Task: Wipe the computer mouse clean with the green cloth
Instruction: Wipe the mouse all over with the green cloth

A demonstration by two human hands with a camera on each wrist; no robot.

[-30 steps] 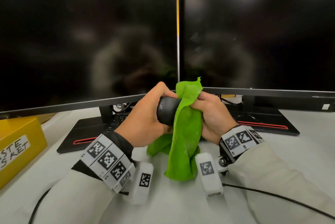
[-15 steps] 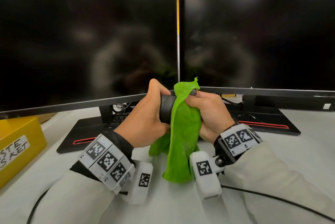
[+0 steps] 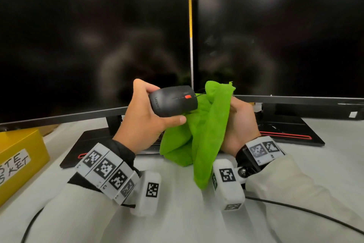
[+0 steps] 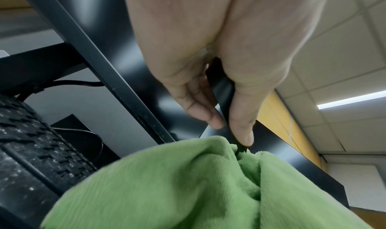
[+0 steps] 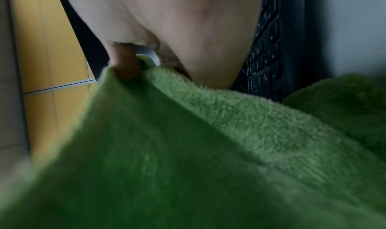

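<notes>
L hand (image 3: 141, 122) grips the mouse (image 3: 173, 101) w/ thumb on its near side and fingers curled round the far side, held above the desk (image 3: 183, 219) in front of the gap btw two dark monitors (image 3: 94, 45). Mouse top faces the camera, red wheel toward 3 o'clock. R hand (image 3: 241, 124) at 3 o'clock of the mouse, fingers curled round the bunched cloth (image 3: 204, 134), which touches the mouse's front end and hangs toward 6 o'clock. Keyboard (image 4: 31, 150) sits under the monitors. Yellow box (image 3: 19, 160) at 9 o'clock, on the desk edge.
</notes>
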